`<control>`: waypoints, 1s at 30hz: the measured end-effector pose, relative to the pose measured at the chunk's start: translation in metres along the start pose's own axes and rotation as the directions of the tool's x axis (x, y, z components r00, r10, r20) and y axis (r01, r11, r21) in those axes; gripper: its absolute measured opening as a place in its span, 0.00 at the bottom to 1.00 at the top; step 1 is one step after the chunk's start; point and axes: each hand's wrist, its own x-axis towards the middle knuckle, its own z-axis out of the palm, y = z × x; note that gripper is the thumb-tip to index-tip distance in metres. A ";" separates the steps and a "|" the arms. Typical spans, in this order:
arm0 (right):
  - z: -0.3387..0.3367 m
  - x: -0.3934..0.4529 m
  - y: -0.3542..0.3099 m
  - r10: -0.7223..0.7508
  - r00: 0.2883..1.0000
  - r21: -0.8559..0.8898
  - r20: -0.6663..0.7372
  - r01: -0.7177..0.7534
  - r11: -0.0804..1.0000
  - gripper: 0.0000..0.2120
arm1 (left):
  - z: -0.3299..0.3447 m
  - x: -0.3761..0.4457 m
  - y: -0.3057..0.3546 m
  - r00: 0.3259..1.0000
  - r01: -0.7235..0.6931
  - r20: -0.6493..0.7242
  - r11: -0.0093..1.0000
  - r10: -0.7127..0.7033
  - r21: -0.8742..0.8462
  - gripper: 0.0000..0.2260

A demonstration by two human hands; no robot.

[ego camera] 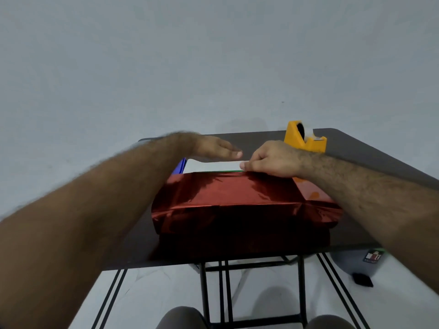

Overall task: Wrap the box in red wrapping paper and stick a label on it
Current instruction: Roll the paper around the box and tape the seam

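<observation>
At the bottom edge of the frame, 2 knees in grey cloth show below the black metal legs of a dark brown rectangular table. A grey bag with a small printed patch lies on the white floor at lower right. In the middle of the frame, the box wrapped in shiny red foil paper sits on the near part of the tabletop, its front face in shadow and its top creased. Both forearms reach over it from the lower corners. At the box's far edge, the right hand has its fingers curled, pinching something white there; what it is cannot be told. Just left of it, the left hand hovers flat with straight fingers, holding nothing. Blue, white and green sheets peek out behind the box. Farther back, at upper right of the table, stands a yellow plastic tape dispenser before a plain grey wall.
</observation>
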 end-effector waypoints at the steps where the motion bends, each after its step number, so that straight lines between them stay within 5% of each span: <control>1: 0.001 0.002 0.003 0.014 1.000 -0.008 0.016 -0.014 1.000 0.20 | -0.001 -0.001 -0.003 0.999 0.022 0.028 0.999 -0.023 0.033 0.44; 4: 0.003 0.004 0.007 0.043 0.999 0.018 0.021 -0.044 0.999 0.20 | 0.004 -0.002 -0.014 0.994 0.097 0.022 0.963 -0.106 0.252 0.46; 7: 0.002 0.005 0.003 0.050 0.998 0.011 0.034 -0.051 0.999 0.21 | 0.013 0.005 -0.028 0.983 0.178 -0.094 0.927 -0.155 0.330 0.33; 12: 0.000 0.001 0.005 0.057 0.996 0.118 0.067 -0.065 0.991 0.19 | 0.014 0.019 -0.037 0.981 0.114 -0.189 0.905 -0.038 0.409 0.14; 20: 0.004 0.003 0.010 0.040 0.995 0.114 0.089 -0.050 0.992 0.21 | 0.005 0.032 -0.026 0.964 0.202 -0.231 0.934 -0.136 0.294 0.10; 25: 0.007 -0.002 0.012 0.014 0.999 0.001 -0.034 -0.014 1.000 0.25 | -0.012 0.009 -0.018 0.943 0.199 -0.309 0.953 -0.123 0.228 0.09; 27: 0.006 -0.007 0.010 -0.038 0.985 -0.073 -0.166 0.026 0.997 0.30 | -0.022 -0.006 -0.009 0.930 0.154 -0.361 0.966 -0.071 0.208 0.09; 30: 0.003 -0.014 0.003 -0.118 0.934 -0.203 -0.337 0.051 0.978 0.53 | -0.037 -0.035 0.006 0.916 0.035 -0.400 0.990 0.024 0.140 0.10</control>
